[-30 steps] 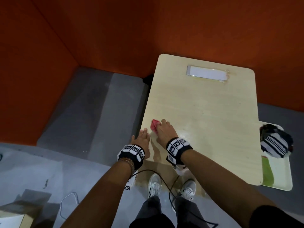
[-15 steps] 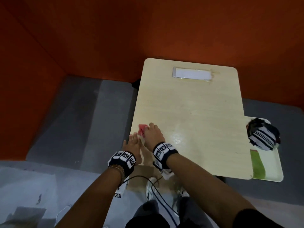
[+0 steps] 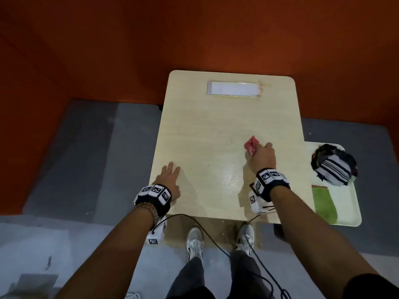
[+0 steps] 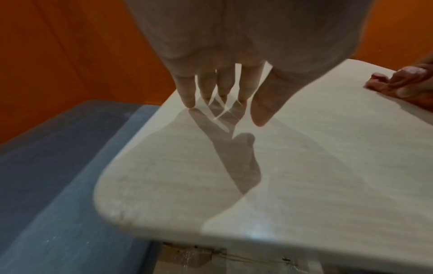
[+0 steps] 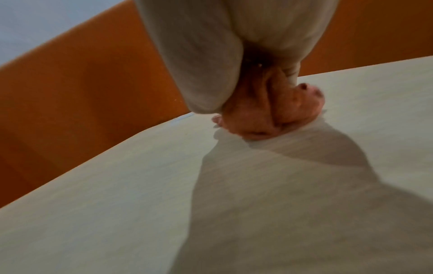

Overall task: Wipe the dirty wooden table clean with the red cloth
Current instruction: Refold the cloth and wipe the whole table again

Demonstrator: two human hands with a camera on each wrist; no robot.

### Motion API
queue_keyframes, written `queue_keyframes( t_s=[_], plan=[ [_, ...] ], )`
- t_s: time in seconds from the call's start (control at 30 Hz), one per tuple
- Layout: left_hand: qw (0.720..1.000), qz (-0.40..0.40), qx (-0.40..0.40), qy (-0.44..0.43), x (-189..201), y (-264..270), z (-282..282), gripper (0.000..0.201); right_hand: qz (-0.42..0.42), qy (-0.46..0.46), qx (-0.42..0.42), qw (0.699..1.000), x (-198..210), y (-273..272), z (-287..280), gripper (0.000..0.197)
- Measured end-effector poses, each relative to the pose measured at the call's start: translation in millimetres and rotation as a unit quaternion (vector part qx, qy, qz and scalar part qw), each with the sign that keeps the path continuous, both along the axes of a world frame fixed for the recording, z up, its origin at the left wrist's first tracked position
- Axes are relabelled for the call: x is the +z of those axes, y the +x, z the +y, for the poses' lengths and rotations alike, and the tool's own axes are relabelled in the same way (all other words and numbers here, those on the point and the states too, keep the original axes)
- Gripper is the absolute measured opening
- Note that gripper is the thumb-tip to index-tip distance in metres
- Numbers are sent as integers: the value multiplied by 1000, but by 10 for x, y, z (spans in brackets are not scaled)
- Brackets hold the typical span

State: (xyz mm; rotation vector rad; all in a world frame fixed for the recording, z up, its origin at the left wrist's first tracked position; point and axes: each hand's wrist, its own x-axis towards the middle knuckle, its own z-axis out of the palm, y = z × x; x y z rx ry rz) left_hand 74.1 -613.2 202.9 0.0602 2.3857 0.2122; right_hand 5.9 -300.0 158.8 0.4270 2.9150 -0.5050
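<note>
A pale wooden table (image 3: pixel 205 130) fills the middle of the head view. My right hand (image 3: pixel 262 155) grips a bunched red cloth (image 3: pixel 250 146) and presses it onto the table's right half; the right wrist view shows the cloth (image 5: pixel 264 115) crumpled under my palm. My left hand (image 3: pixel 170 175) lies with straight, spread fingers at the table's near left edge, holding nothing. In the left wrist view its fingertips (image 4: pixel 189 100) touch the tabletop (image 4: pixel 304 157), and the cloth (image 4: pixel 377 84) shows at the far right.
A flat white rectangle (image 3: pixel 234 88) lies near the table's far edge. Right of the table, a cream tray (image 3: pixel 349 212) carries a striped bundle of cloth (image 3: pixel 333 165) and a green patch. Orange walls close in behind and left. My feet and cables are below the near edge.
My right hand has swept the red cloth from the near left edge across to the table's right half. My left hand stays at the left edge, its fingers spread wider.
</note>
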Motion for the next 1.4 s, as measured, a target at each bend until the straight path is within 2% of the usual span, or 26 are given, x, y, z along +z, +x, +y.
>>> queue_keyframes(
  t_s=[0.07,0.13,0.23,0.3,0.37,0.53,0.6,0.67,0.73,0.83,0.93,1.03,1.13,1.2,1.3,1.4],
  plan=[
    [1000,-14,18,18,-65,54,-18,76,8,36,-12,999,29,13,-183,41],
    [999,-17,24,17,-91,88,-33,79,2,31,64,997,64,170,-718,38],
    [1000,-15,8,-3,-116,63,15,81,-8,-20,206,978,115,491,-1556,32],
    [1000,-15,1,-27,-111,23,54,83,-8,-44,263,964,199,461,-1830,33],
    [999,-25,-7,-48,-124,-12,86,81,-6,-71,291,954,232,231,-1828,40],
    [996,-46,-21,-77,-139,7,98,72,-11,-119,207,971,181,-347,-1164,23],
    [995,-51,-24,-77,-126,10,103,71,28,-132,154,979,128,-449,-789,27],
    [996,-55,-24,-70,-114,3,78,71,48,-107,115,986,78,-457,-403,17],
    [996,-57,-26,-57,-114,-6,37,71,49,-68,60,995,51,-432,7,23],
    [998,-52,-25,-36,-135,15,1,73,32,-25,-60,997,116,-424,452,21],
    [999,-48,-17,-17,-188,64,-13,77,49,6,-102,994,80,-521,268,29],
    [999,-52,-5,-8,-233,64,-22,80,78,-49,-32,995,-43,-560,-564,21],
    [998,-50,-12,-28,-247,49,12,80,48,-91,91,991,-47,-455,-1479,32],
    [997,-52,-19,-55,-221,50,35,79,18,-96,188,977,76,-403,-1826,39],
    [994,-44,-33,-94,-127,-69,84,71,5,-69,283,956,188,-473,-1736,55],
    [992,7,-22,-125,88,-311,162,51,20,-57,263,963,174,-630,-1293,60]
  ],
)
